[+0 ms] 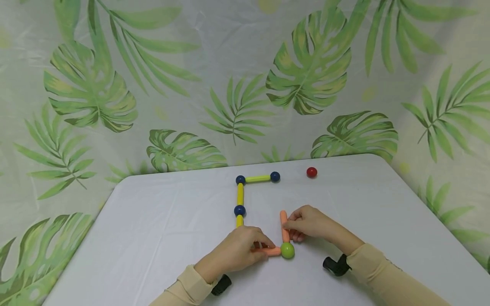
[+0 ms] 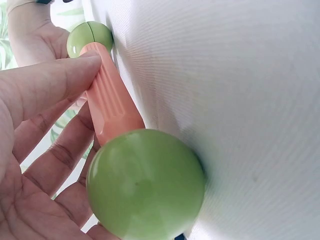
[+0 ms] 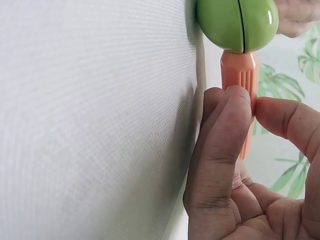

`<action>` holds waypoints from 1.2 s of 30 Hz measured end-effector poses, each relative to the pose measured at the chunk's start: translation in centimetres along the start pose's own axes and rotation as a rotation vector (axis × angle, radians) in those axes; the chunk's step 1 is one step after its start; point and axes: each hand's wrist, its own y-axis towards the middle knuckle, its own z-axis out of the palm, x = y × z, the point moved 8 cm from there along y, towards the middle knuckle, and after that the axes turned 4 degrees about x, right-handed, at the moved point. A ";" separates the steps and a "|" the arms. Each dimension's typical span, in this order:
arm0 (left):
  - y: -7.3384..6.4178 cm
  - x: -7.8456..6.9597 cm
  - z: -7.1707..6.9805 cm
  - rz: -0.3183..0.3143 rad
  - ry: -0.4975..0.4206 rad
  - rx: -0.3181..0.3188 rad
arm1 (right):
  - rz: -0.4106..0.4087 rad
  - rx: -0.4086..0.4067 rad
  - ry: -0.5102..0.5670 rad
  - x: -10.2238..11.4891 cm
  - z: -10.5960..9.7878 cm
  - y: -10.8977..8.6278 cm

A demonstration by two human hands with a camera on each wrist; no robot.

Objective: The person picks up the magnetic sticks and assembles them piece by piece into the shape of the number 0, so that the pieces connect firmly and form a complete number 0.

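Near the front middle of the table, my left hand (image 1: 236,250) pinches an orange building rod (image 1: 273,251) lying sideways. A green ball (image 1: 288,250) sits on the rod's right end. Another green ball (image 2: 146,184) is at its other end, close to the camera in the left wrist view and hidden by the hand in the head view. With thumb and fingers, my right hand (image 1: 313,223) grips a second orange rod (image 1: 283,219). That rod points away from me, and its near end meets the right-hand green ball, so the two rods form a corner.
Beyond the left hand, yellow rods (image 1: 240,194) and blue balls (image 1: 239,211) form a line that bends right along a yellow-green rod (image 1: 258,179). A loose red ball (image 1: 311,172) lies near the back edge. The white table (image 1: 153,238) meets a leaf-patterned curtain (image 1: 237,46).
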 end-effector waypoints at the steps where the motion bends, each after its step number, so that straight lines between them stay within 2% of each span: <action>1: 0.0 0.0 0.0 0.000 0.001 0.000 | -0.001 0.000 0.001 0.0 0.0 0.0; 11: 0.0 -0.3 0.1 -0.018 0.044 0.001 | -0.014 0.011 0.001 -0.1 -0.2 -0.3; 20: 0.2 -0.9 -0.1 -0.004 0.040 -0.009 | -0.019 0.009 -0.018 -0.1 -1.1 -0.9; 27: 0.8 -1.4 0.1 -0.001 0.012 -0.002 | -0.047 -0.034 -0.071 0.4 -4.1 -1.0; 36: 1.7 -1.6 0.8 -0.002 -0.005 0.002 | -0.048 -0.148 -0.131 0.5 -10.0 -0.4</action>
